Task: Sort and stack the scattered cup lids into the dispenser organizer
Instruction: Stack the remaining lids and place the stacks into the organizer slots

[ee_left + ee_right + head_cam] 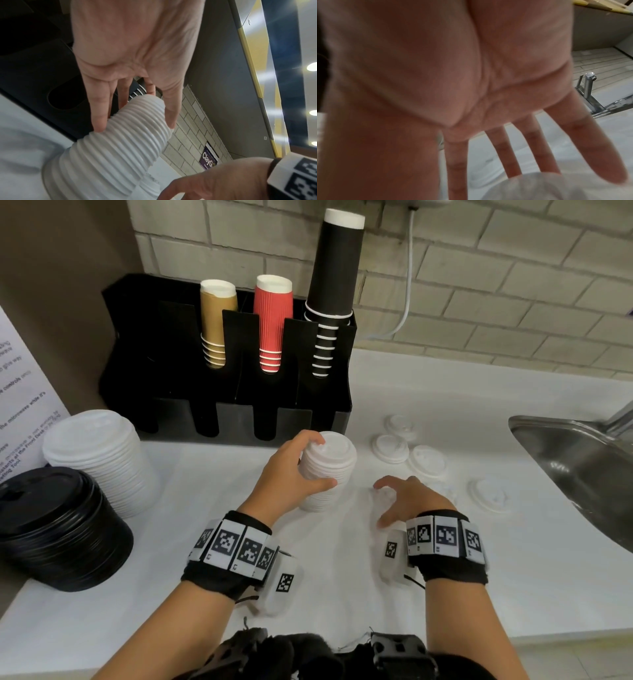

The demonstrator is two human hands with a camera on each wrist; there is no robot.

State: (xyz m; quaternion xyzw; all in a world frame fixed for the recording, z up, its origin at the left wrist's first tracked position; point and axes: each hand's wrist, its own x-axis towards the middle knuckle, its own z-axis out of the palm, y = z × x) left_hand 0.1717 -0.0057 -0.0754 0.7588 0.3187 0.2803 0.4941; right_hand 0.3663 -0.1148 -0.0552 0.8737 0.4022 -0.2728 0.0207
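Left hand [291, 474] wraps its fingers [101, 108] round a stack of white lids [327, 470] standing on the table [205, 508], just in front of the black organizer [226, 364]. Right hand [407, 498] hovers spread and relaxed above a loose lid [556, 188], holding nothing, more loose lids [407, 450] scattered beyond it.
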